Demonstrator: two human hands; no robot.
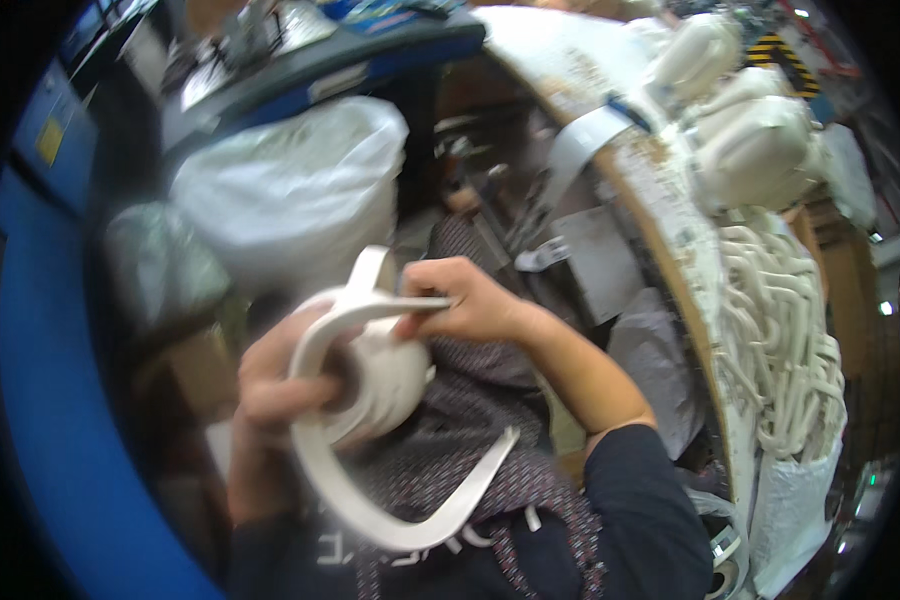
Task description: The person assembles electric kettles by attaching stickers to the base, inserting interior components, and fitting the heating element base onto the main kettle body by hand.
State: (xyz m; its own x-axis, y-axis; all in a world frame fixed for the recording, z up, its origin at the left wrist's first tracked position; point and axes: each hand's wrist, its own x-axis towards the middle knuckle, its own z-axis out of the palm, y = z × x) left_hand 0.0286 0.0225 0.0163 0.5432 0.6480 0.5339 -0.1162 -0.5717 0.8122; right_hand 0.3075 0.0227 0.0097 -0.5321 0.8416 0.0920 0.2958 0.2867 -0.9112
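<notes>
My left hand (285, 370) is closed round a white hollow plastic housing (395, 375), blurred by motion, with a finger or thumb at its round opening. A white curved plastic handle (355, 505) loops from the housing down in front of my body; its free end lies at the right. Whether the two are joined, I cannot tell. My right hand (470, 300) is closed by the handle's upper arm, its fingertips close to the housing. A thin, dark-edged piece shows at those fingers, too small to name. Both hands are above my lap, over a dark speckled apron (440, 400).
A large white plastic bag (290, 180) stands ahead on the left, beside a blue cabinet (50, 380). Along the right runs a worn workbench edge (660, 220). It bears white plastic housings (760, 150) and a bag of several curved white handles (780, 340).
</notes>
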